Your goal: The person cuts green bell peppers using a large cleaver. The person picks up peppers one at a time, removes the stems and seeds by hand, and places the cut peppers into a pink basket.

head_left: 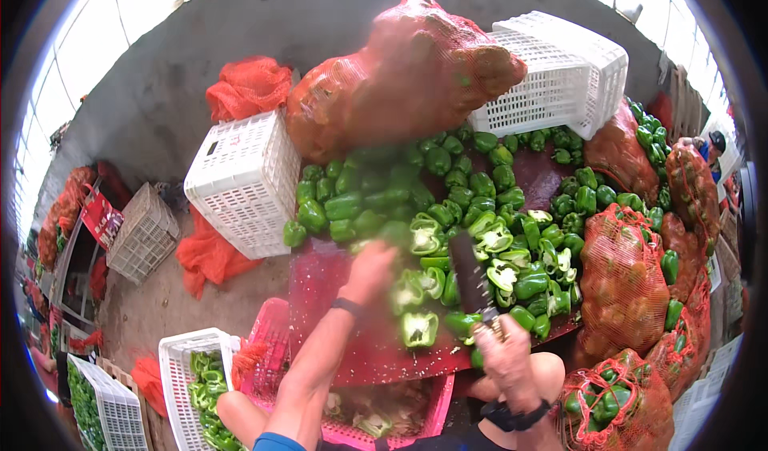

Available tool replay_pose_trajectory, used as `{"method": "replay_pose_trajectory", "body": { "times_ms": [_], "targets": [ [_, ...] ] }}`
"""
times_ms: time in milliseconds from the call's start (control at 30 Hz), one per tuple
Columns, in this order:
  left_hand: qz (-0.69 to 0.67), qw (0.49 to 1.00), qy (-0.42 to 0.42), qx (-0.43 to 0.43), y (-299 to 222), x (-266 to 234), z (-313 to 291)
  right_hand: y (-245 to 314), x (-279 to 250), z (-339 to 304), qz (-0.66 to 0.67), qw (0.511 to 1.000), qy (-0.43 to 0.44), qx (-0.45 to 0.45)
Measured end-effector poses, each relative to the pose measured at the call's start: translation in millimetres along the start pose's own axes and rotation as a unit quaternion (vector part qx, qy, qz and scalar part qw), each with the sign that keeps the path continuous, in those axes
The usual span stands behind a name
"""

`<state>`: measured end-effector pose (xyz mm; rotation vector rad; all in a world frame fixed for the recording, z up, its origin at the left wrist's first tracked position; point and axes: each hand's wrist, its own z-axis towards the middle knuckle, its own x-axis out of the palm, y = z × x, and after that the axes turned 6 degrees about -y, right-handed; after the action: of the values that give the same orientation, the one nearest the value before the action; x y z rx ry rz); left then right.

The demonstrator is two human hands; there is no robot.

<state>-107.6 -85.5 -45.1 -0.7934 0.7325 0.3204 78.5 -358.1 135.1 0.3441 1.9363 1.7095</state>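
Peppers (482,184) look smooth and glossy, crates (242,185) plastic, sacks (622,287) netted.

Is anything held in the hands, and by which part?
The right hand grips a knife by its handle. Whether the blurred left hand holds anything cannot be told.

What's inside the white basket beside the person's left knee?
Inside the white basket are green pepper pieces, some with lighter cut insides showing. Whatever lies beneath that top layer is covered, and the left knee hides part of the basket's right side.
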Motion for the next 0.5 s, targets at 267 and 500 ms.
{"method": "replay_pose_trajectory", "body": {
  "times_ms": [267, 500],
  "targets": [
    [0.016, 0.965, 0.02, -0.259, -63.8, -53.9, -73.3, -95.1, 45.2, -26.3, -0.133, 0.986, 0.059, -0.084],
    [-0.026, 0.939, -0.094, -0.329, -94.5, -80.1, -173.1, -104.0, 78.9, -56.5, -0.16, 0.98, 0.098, -0.066]
  ]
}}
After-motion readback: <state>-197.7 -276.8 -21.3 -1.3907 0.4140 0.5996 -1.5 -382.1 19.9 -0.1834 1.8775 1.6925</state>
